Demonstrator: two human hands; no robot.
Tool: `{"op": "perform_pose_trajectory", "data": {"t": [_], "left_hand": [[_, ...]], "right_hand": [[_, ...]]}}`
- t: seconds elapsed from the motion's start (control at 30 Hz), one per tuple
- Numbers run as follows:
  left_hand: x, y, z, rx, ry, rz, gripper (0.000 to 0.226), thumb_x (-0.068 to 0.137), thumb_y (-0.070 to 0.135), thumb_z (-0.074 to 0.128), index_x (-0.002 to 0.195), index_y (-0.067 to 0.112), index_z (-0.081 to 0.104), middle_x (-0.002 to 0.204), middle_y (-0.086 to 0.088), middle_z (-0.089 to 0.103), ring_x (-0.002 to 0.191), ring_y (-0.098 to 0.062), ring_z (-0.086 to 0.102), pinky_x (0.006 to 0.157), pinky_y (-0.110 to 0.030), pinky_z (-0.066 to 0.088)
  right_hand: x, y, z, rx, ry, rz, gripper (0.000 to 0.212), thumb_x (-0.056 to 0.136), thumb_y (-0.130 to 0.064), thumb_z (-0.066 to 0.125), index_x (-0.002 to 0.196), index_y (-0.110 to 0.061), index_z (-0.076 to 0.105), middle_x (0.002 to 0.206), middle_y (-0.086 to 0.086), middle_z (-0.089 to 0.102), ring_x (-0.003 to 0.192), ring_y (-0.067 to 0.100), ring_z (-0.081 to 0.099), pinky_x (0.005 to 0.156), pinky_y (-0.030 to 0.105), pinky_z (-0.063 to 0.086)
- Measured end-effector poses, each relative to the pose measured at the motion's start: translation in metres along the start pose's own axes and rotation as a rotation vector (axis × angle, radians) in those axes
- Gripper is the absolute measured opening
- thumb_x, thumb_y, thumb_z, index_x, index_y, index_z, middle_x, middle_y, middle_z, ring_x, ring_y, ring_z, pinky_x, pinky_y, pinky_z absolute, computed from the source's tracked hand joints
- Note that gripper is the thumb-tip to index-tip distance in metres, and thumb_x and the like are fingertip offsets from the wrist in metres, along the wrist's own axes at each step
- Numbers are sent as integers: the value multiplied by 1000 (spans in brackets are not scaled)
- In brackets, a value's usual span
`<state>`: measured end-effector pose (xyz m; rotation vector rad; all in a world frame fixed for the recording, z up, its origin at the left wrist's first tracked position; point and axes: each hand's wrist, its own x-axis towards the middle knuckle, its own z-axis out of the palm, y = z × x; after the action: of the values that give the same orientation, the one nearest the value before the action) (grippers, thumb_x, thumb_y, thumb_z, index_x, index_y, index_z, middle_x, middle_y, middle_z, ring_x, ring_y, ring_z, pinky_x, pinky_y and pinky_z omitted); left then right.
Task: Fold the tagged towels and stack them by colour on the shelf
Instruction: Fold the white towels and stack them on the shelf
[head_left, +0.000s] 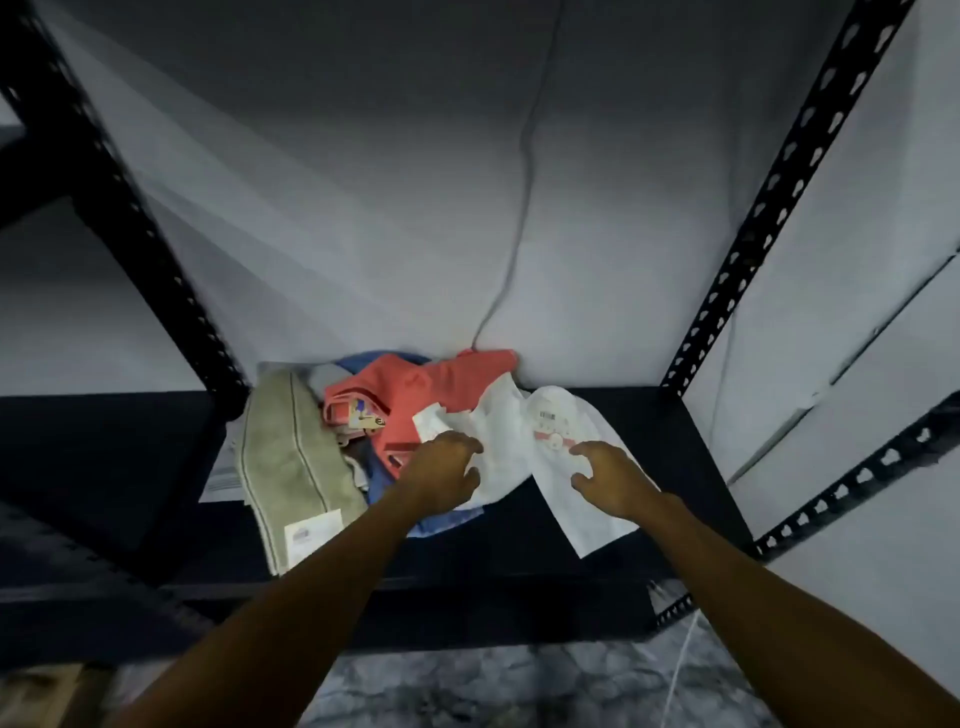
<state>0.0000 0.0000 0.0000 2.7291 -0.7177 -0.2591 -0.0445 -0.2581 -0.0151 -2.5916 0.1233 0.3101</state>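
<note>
A heap of towels lies on a dark shelf (649, 467). A white towel (511, 447) with a printed tag spreads to the right. A red towel (415, 400) is bunched behind it, with a blue basin (447, 519) underneath. A beige towel (283, 462) with a white tag lies at the left. My left hand (441, 473) grips the white towel's left part with curled fingers. My right hand (605, 475) hovers over the white towel's right part, fingers spread and bent, apparently holding nothing.
Black perforated uprights (769, 208) frame the shelf at left and right. A grey cable (524, 171) runs down the white wall behind the heap. The shelf's front edge (467, 587) is below my forearms, with a marbled floor beneath.
</note>
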Motion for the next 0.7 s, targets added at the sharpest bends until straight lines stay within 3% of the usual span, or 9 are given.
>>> {"op": "perform_pose_trajectory", "data": {"t": [0.13,0.23,0.33,0.43,0.57,0.7], "left_hand": [[40,12,40,24,14,75,44,91,25,47,128,5,60,130,-13,59,120,-29,55,99,-34,41],[74,13,75,58,28,118,47,92,26,46,130,1,57,135,-17,53,125,-32,51,102,-38,42],[98,10,107,93,59,126,45,95,26,50,133,1,52,140,-17,48,127,-30,46,105,-39,38],[109,2,138,104,87,143,47,96,32,46,136,7,47,137,-11,49,127,-25,43,109,-40,30],[114,-10,158,107,196,183,49,97,35,45,139,11,46,139,-7,49,129,-22,43,111,-39,25],[112,-16,163,102,210,228,50,98,36,44,142,12,44,142,-5,49,130,-21,43,111,-37,27]], "right_hand": [[28,38,34,-76,18,53,55,97,-26,54,148,-13,38,154,7,35,141,22,32,113,33,30],[54,68,58,-316,135,30,57,99,-37,46,151,-18,31,158,10,23,146,27,20,114,41,27],[65,87,81,-373,176,26,62,98,-51,27,154,-23,24,162,10,13,149,28,10,118,49,16],[66,100,100,-342,289,-9,76,87,-58,7,153,-27,27,162,8,17,149,25,15,118,48,14],[72,111,107,-309,381,-46,55,100,-47,34,151,-27,32,161,7,22,148,23,18,119,45,14],[70,114,114,-304,419,-70,52,102,-43,37,151,-26,33,161,6,23,148,22,19,119,43,14]]}}
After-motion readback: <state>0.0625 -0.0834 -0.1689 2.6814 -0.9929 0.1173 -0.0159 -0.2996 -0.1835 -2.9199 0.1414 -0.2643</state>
